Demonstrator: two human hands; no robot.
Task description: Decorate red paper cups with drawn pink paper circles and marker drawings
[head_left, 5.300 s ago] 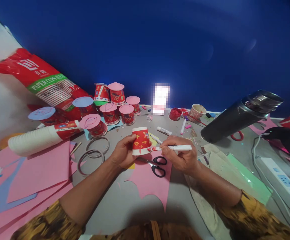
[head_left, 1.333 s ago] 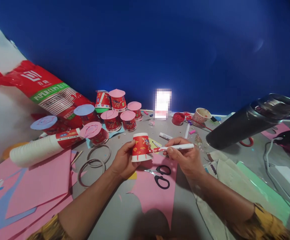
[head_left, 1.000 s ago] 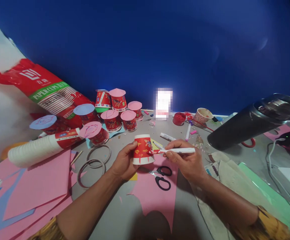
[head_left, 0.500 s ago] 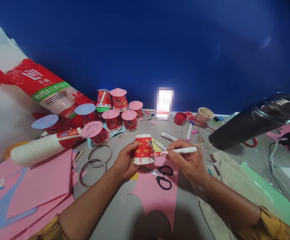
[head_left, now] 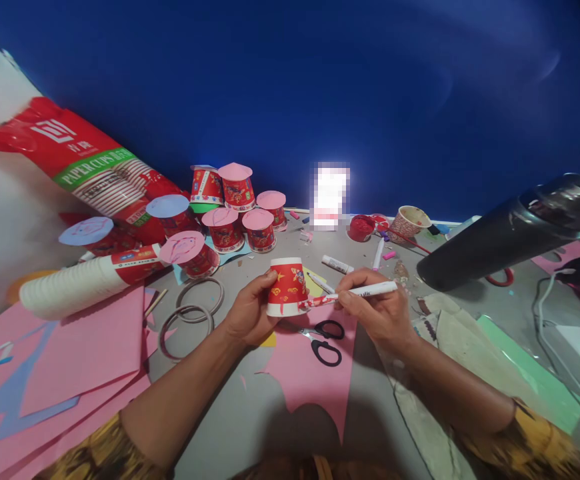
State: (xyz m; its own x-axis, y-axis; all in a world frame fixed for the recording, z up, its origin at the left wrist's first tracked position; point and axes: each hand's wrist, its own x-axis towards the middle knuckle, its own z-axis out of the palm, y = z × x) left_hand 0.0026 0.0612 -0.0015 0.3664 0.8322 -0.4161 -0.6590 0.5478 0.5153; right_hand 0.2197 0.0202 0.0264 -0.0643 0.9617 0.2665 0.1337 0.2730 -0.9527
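Note:
An upside-down red paper cup (head_left: 288, 285) with gold and blue prints is held in my left hand (head_left: 251, 308), thumb on its near left side. Red strokes mark its white lower band. My right hand (head_left: 381, 312) pinches a white marker pen (head_left: 374, 289) whose red-stained tip reaches the cup's lower right edge. Beneath the hands lie black-handled scissors (head_left: 327, 341) on a cut sheet of pink paper (head_left: 310, 383). A second white marker (head_left: 337, 265) and a slimmer pen (head_left: 321, 283) rest just beyond.
Several decorated cups with pink or blue paper tops (head_left: 221, 219) stand at back left. A stack of white cups (head_left: 80, 287), tape rings (head_left: 186, 332) and pink sheets (head_left: 90, 363) lie left. A black flask (head_left: 505, 233) leans at right beside a cloth (head_left: 450, 340).
The view has tipped slightly, so most things sit a little higher in the picture. The marker tip has shifted slightly lower along the cup's edge. Both hands keep their holds.

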